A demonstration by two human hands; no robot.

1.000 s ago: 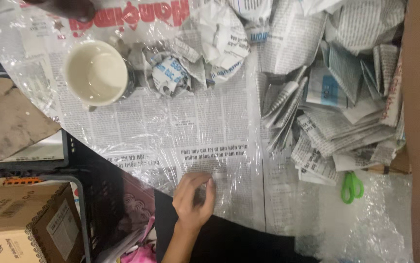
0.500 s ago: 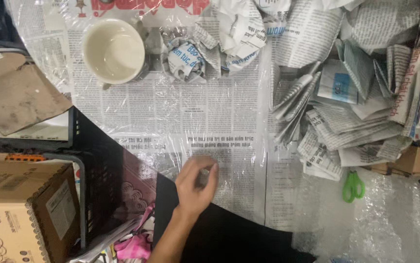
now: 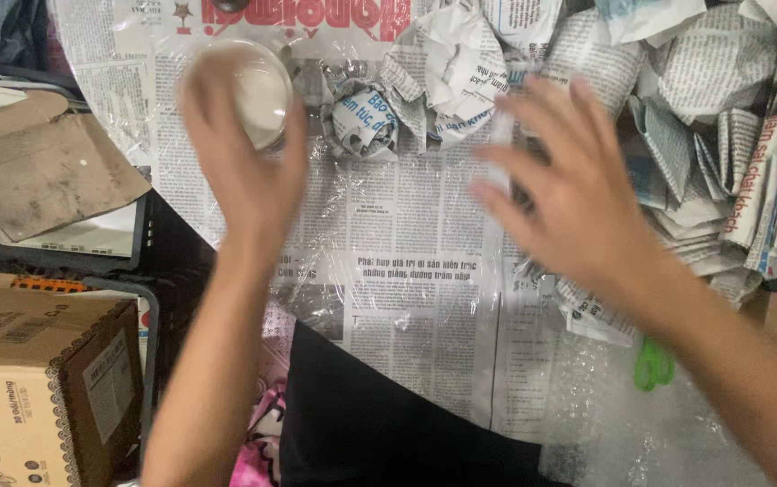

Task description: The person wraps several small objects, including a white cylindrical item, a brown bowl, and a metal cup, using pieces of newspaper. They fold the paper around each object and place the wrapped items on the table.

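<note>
Seen from above: left hand (image 3: 244, 167) stretched to the upper left of the frame, fingers loosely extended and laid over the near rim of a white bowl (image 3: 266, 86), partly covering it; motion blur, so impossible to tell whether touching the rim or hovering just over it. Right hand (image 3: 578, 194) at upper centre-right, fingers spread wide, palm down, blurred, holding nothing, over the seam between the flat newspaper sheet (image 3: 415, 280) and the heap of folded and crumpled newspaper (image 3: 731, 117) filling the upper right. White bowl standing upright on the newspaper sheet, itself under a clear plastic film on the surface (image 3: 587, 424). Just right of the bowl, a crumpled newspaper ball (image 3: 361, 122) with blue print, and more wads beside it toward top centre. Green-handled scissors (image 3: 652, 363) at lower right, partly hidden beneath the right forearm, on bubble wrap. Flattened brown cardboard piece (image 3: 41, 171) at the left edge, and a closed cardboard box (image 3: 36, 388) at lower left. Dark clothing at bottom centre.
</note>
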